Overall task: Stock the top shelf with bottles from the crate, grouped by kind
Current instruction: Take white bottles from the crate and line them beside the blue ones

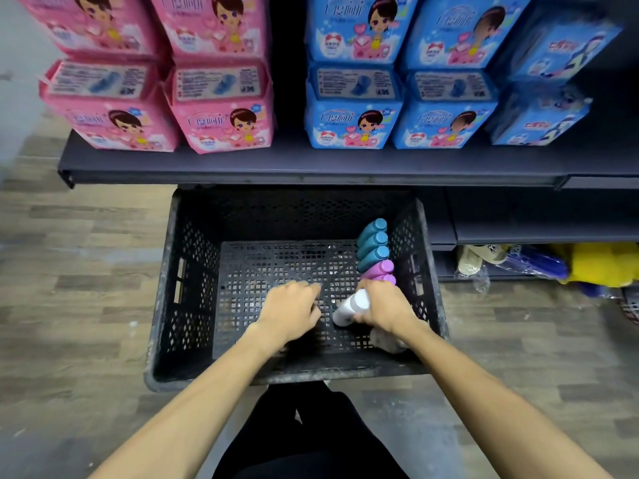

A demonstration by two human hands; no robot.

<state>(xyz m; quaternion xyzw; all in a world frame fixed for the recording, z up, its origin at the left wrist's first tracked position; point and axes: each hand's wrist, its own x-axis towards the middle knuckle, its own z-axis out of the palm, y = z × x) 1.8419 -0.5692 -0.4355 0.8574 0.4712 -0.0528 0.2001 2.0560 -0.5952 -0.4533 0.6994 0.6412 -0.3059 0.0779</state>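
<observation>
White bottle point(351, 307) seemingly gripped in right hand point(383, 305), beside left hand point(290, 311).

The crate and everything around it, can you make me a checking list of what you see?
Surface: wood-look floor; black crate sits on it.
Job's things: three teal bottles, purple bottles along the crate's right wall; white bottle.
Clutter: pink packs and blue packs on the dark shelf.
Grippers: right hand grips the white bottle; left hand empty.
Cables: nothing seen.
Surroundings: yellow item under the shelving.
</observation>
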